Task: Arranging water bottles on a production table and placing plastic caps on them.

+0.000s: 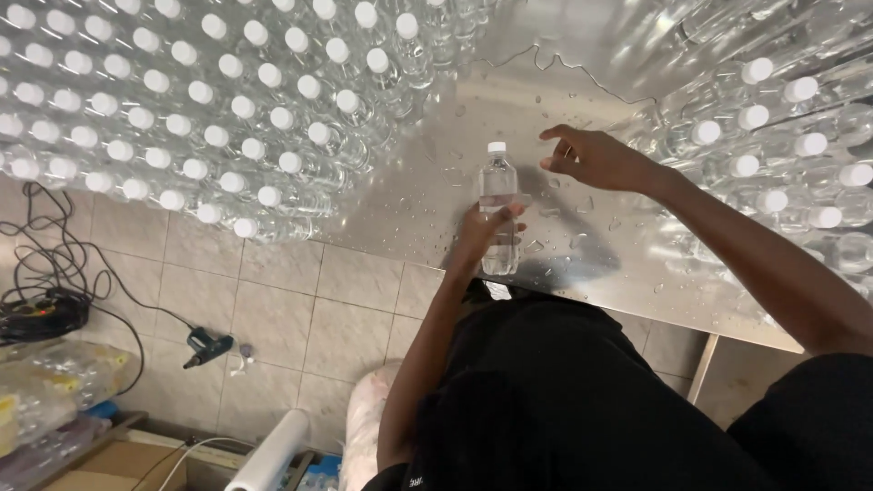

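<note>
Down on the wet, shiny metal table (627,273), the left hand (482,232) is wrapped around the lower part of a small clear plastic water bottle with a white screw cap (498,195); the thumb lies across the front of it and the bottle stands upright on the tabletop, near the table's front edge and roughly midway between the two masses of bottles. The right hand (596,156) hovers just beyond and to the right of that bottle, holding nothing, its fingers loosely curled and partly spread, with the fingertips close to the bottle's cap but apart from it. Water drops dot the metal around both hands. To the left a dense block of clear bottles with white caps (182,109) covers the table, and to the right another crowd of capped clear bottles (782,145) lies and stands more loosely. Below the table edge is a floor of pale square tiles (300,309), with a tangle of black cables (41,273), a small dark handheld tool (207,345) and a white roll of film (273,450) at the bottom. The person wears dark clothing (564,400)
</note>
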